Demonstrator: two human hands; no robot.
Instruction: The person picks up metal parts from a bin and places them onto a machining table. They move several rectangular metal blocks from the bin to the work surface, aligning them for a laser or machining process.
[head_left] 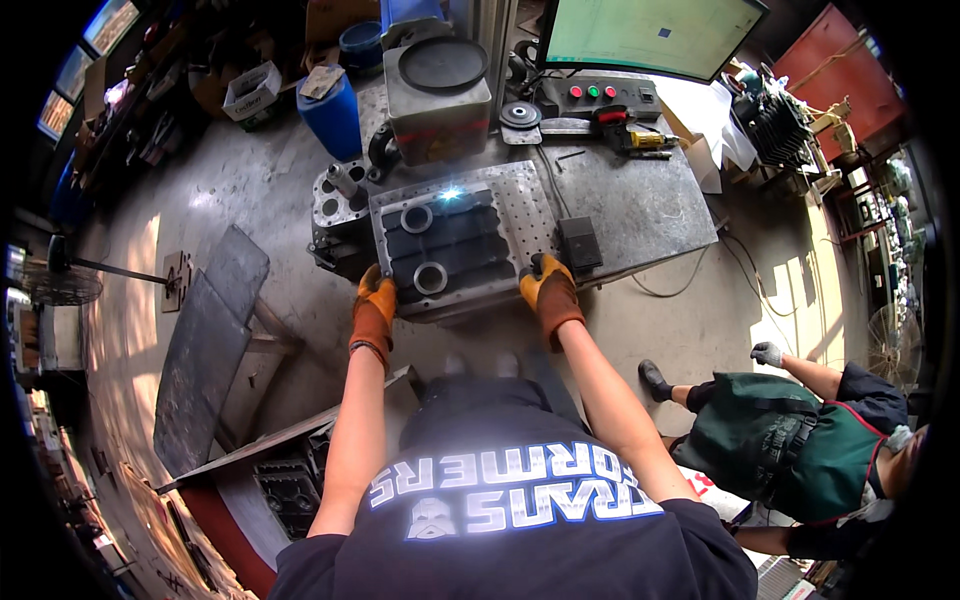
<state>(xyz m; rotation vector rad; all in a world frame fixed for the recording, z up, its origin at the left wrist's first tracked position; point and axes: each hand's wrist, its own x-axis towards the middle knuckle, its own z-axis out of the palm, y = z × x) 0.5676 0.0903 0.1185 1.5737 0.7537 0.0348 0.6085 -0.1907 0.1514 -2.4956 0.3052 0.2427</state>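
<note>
Before me a flat metal plate (522,203) with rows of small holes lies level. A dark ribbed metal panel (462,243) rests on it, with two pale metal rings (430,265) along its left part. A bright white glint shows at the panel's far edge. My left hand (373,305), in an orange and brown work glove, is closed on the plate's near left corner. In a matching glove, my right hand (552,298) grips the near right edge, its fingertips partly hidden.
A worktable (640,205) extends right with a black box (580,243) and a yellow-handled tool (650,141). Beyond stand a button panel (600,93), a monitor (650,35) and a blue drum (330,118). A tilted metal sheet (205,350) is at left; a co-worker (775,440) at right.
</note>
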